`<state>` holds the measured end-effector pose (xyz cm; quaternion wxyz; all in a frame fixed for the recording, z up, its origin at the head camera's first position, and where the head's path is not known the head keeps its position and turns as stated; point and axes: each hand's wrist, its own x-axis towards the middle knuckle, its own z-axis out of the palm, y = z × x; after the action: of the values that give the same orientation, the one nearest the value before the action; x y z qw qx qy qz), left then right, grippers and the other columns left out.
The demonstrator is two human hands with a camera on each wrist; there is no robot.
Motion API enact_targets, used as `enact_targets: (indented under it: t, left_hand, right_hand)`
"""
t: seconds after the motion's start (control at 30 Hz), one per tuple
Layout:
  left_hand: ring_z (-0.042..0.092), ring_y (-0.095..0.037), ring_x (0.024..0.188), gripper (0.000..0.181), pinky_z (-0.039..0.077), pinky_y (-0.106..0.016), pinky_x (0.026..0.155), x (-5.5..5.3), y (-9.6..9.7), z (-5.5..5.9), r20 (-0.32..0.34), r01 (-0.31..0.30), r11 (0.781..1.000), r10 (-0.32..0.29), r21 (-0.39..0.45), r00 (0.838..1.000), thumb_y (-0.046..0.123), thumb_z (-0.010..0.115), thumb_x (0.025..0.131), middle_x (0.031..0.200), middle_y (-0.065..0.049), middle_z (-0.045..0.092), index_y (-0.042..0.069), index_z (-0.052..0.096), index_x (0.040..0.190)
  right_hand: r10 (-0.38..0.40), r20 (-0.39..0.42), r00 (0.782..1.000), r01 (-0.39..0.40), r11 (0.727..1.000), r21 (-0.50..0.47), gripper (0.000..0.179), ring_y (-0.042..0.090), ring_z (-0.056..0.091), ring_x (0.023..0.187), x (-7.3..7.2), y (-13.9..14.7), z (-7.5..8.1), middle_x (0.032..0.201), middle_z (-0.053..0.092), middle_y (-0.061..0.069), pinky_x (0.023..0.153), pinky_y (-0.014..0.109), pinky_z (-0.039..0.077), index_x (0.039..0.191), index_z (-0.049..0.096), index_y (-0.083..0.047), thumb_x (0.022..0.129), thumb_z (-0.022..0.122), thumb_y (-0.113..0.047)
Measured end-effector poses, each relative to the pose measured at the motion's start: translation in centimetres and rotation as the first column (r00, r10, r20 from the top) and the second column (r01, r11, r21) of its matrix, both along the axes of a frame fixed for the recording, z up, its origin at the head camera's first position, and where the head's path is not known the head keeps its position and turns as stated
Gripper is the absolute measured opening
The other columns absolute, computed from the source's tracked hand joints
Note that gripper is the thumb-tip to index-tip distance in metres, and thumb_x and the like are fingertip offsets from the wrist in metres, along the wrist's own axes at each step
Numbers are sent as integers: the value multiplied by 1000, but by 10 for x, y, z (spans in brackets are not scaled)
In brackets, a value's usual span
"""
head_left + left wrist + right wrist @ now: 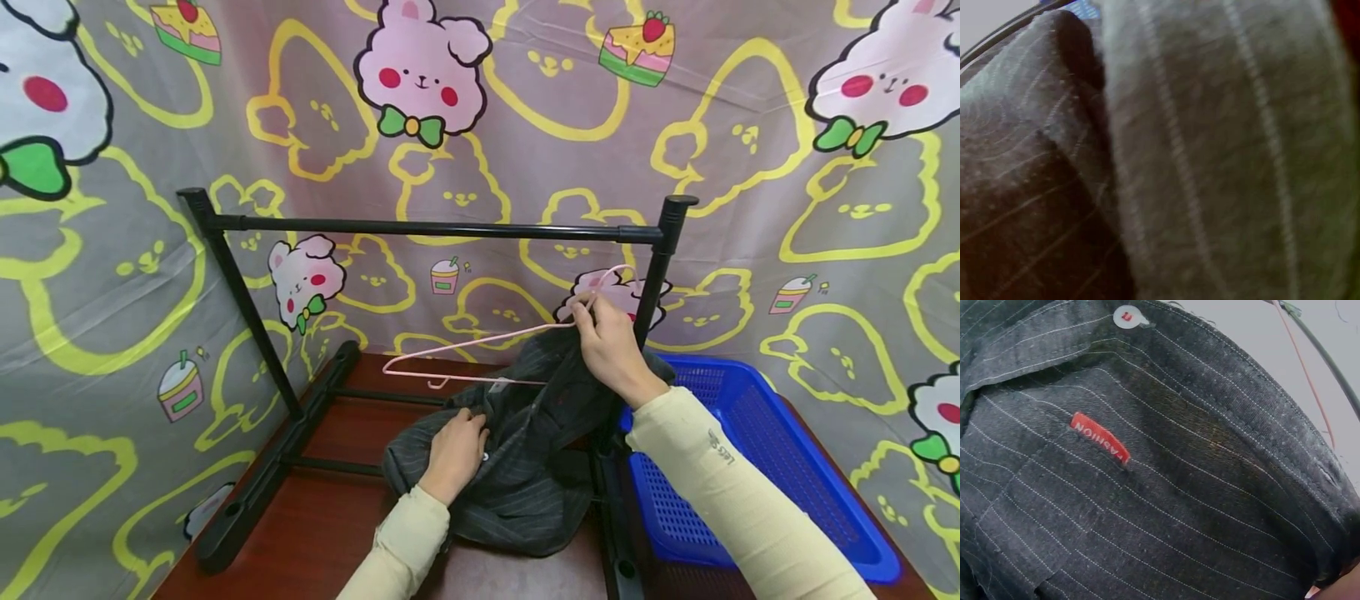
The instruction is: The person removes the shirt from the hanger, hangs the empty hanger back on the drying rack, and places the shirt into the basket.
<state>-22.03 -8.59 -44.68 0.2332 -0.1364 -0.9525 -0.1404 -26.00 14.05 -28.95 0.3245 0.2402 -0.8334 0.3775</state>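
A dark grey pinstriped shirt [525, 500] hangs bunched over the middle of the rack's base. My right hand [611, 346] pinches a thin pink clothes hanger [480, 340] just below its hook, with shirt cloth beneath the fingers. The hanger's left end sticks out bare; its right part is hidden by shirt and hand. Lower and to the left, my left hand [456, 454] grips the shirt with curled fingers. Striped cloth [1210, 150] fills most of the left wrist view. A white button [1126, 317] and a red label [1100, 437] show in the right wrist view.
A black rack [442, 227] stands around the shirt, its top bar running behind my hands. To the right, a blue plastic basket [765, 467] sits on the brown table [300, 533]. Patterned cloth [465, 183] hangs at the back and sides.
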Motion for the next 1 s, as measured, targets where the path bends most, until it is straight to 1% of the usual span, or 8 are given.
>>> enact_targets:
  t: [0.17,0.3,0.43,0.6,0.7,0.8,0.93,1.0]
  left_hand:
    - [61,-28,68,11,49,-42,53,-1,5,-3,36,70,997,-70,-8,997,16,64,89,80,-8,56,8,69,94]
    - [59,-29,76,14,49,-44,63,-1,4,4,54,61,997,-58,-42,997,20,63,90,84,-9,59,9,70,93]
    - [56,-29,84,17,46,-45,70,2,2,20,48,47,997,-44,-59,998,24,61,91,91,-9,60,10,71,95]
    - [59,-20,76,12,49,-37,65,10,2,48,-37,153,988,-152,37,988,22,62,91,84,-2,62,13,71,90]
    - [58,-12,69,12,48,-30,60,16,3,65,-112,256,955,-241,152,964,20,61,92,82,3,62,16,71,88]
    - [58,-9,70,11,48,-27,62,19,5,80,-233,358,904,-305,233,923,17,62,92,83,4,63,14,72,88]
    - [59,-14,79,10,49,-29,68,18,6,95,-408,420,869,-295,261,864,12,62,90,84,0,63,9,71,86]
    - [58,-16,80,10,48,-30,69,15,6,99,-455,423,863,-270,276,848,11,62,90,84,0,63,8,70,85]
  right_hand:
    - [11,51,999,-12,1000,15,20,34,58,91,-1,1,1,99,61,17,80,46,42,106,57,0,100,45,-15]
    - [23,110,994,-26,999,26,23,34,56,92,-1,1,-2,102,59,19,81,47,41,109,56,0,101,44,-17]
    - [32,144,989,-39,998,47,24,32,55,91,-2,2,-7,105,58,19,81,46,42,109,55,1,101,43,-18]
    - [47,131,990,-57,995,77,23,31,56,90,-2,-1,-11,105,59,19,79,45,43,108,56,2,101,43,-16]
    - [57,129,990,-69,994,88,23,30,55,88,0,-3,-11,105,58,18,77,44,43,109,55,2,101,43,-15]
    - [70,125,990,-84,991,109,22,28,54,83,1,-4,-13,100,58,17,73,42,43,110,54,2,101,43,-15]
    - [91,108,990,-106,983,148,19,26,52,79,1,-5,-17,93,57,14,71,40,44,108,54,2,101,44,-13]
    - [98,99,990,-114,979,167,16,25,53,80,2,-6,-18,93,57,14,73,41,45,106,54,1,100,45,-12]
